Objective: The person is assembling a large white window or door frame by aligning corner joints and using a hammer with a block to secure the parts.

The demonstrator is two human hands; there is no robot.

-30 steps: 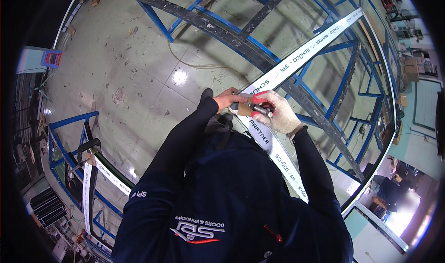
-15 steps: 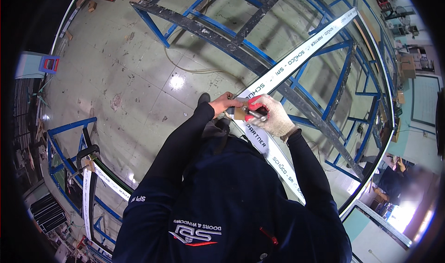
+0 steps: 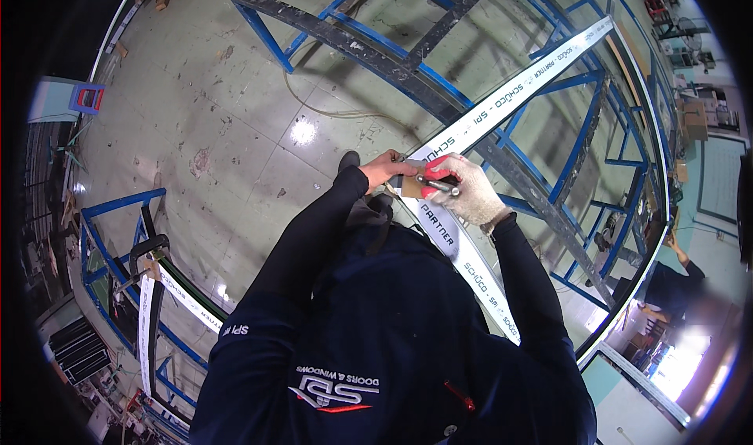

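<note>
In front of my body, my bare left hand (image 3: 384, 170) is closed at the corner of a long white-filmed profile frame (image 3: 502, 107). Its thumb presses on a small brown cardboard piece (image 3: 410, 187) lying over the profile. My right hand (image 3: 473, 192), in a white glove with red fingertips, grips a short silver metal rod (image 3: 441, 186) just right of the cardboard. The rod looks like the screw handle of a clamp, but its far end is hidden by my fingers. Both hands are close together, nearly touching.
Blue and black metal trestles (image 3: 353, 41) support the frame ahead and to the right. At lower left, a black clamp (image 3: 149, 246) with cardboard holds another white-filmed frame on a blue stand (image 3: 118, 209). A hose (image 3: 329, 114) crosses the floor. Another person (image 3: 674, 288) works at far right.
The silver rod has turned in my right hand, now lying flatter. My left hand stays at the corner. The other person at far right has shifted and reaches an arm up.
</note>
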